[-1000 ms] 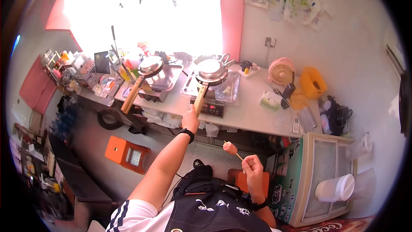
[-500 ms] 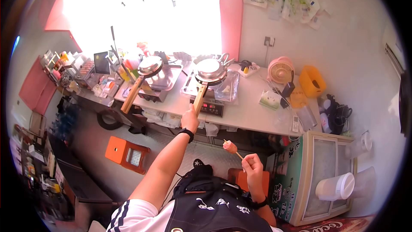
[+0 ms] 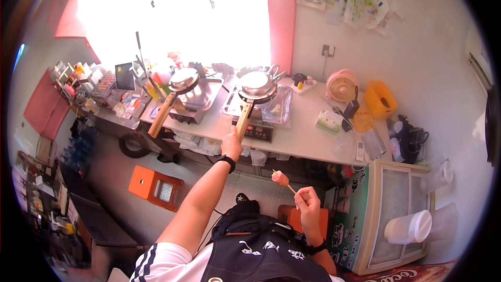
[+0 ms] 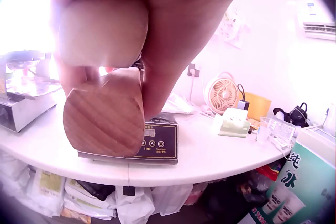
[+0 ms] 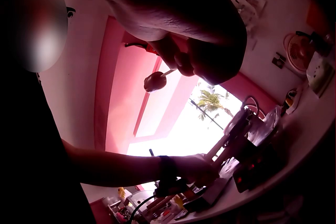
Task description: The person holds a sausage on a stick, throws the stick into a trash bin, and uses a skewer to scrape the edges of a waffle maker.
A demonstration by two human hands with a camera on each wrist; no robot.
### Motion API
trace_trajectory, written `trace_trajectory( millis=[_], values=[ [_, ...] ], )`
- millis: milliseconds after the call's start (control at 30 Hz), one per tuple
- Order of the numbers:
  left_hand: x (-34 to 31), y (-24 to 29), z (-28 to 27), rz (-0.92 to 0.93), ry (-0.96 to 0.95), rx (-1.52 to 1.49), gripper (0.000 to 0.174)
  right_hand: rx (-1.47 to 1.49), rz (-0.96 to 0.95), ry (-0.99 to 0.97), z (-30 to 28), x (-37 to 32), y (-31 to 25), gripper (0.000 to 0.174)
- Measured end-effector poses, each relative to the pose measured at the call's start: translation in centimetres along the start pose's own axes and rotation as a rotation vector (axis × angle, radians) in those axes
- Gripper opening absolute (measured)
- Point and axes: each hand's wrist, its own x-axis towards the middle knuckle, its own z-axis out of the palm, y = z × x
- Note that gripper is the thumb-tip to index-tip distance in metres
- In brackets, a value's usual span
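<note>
My left hand (image 3: pixel 232 144) grips the pale wooden handles (image 3: pixel 243 118) of a round, silvery double-sided pan (image 3: pixel 257 84). In the left wrist view the upper handle end (image 4: pixel 102 32) stands just over the lower handle end (image 4: pixel 104 124), a narrow gap between them. The pan is over an induction cooker (image 3: pixel 259 132) whose display glows red. Held low in front of the apron, my right hand (image 3: pixel 309 206) pinches a thin skewer (image 3: pixel 292 190) by its lower part. A pinkish lump of food (image 3: pixel 280 178) is stuck on its upper end, apart from the pan.
A second wooden-handled pan (image 3: pixel 183 80) sits on another cooker at the left. Farther right on the counter (image 3: pixel 305 143) stand a pink fan (image 3: pixel 342 85) and a yellow container (image 3: pixel 380 100). Below are an orange stool (image 3: pixel 155 188) and a glass-topped freezer (image 3: pixel 386 203).
Both hands keep their holds and almost their places. The pan stays in its spot; only a slight shift of the head view shows.
</note>
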Motion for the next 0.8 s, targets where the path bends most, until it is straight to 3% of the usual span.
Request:
trace_trajectory(
  millis=[800],
  values=[
    [-0.2,0.2,0.1,0.005,0.027,-0.011,0.041,-0.009,-0.008,-0.008,0.3,0.1,-0.1,0.007]
  ],
)
